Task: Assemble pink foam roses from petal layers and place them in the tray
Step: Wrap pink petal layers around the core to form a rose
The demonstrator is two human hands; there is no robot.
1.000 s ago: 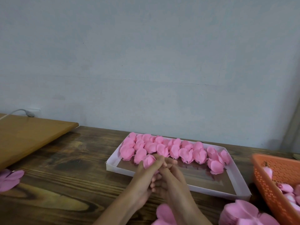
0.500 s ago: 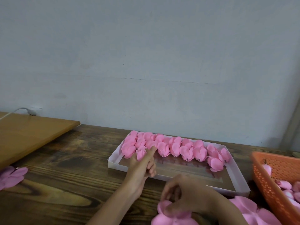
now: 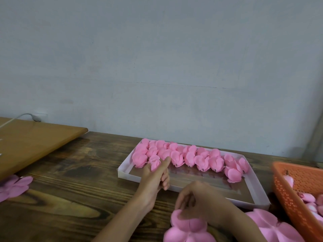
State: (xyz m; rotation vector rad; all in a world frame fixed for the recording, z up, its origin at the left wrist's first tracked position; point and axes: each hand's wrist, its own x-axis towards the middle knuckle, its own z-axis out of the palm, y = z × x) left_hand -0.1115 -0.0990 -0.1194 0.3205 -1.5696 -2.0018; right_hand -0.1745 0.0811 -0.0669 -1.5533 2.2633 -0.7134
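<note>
Left hand (image 3: 153, 179) pinches a rose (image 3: 154, 163) inside the tray (image 3: 129, 175), touching the rose row (image 3: 192, 157) just past its fingertips. Right hand (image 3: 201, 201) grips a petal layer (image 3: 190, 226) under it. Imo: seat it upright, snug vs neighbours, w/o squashing the foam.

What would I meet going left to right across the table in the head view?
Tan board → left hand pinching a rose → right hand on a flat petal layer → orange basket. The tray spans behind both hands, so it is left out.
</note>
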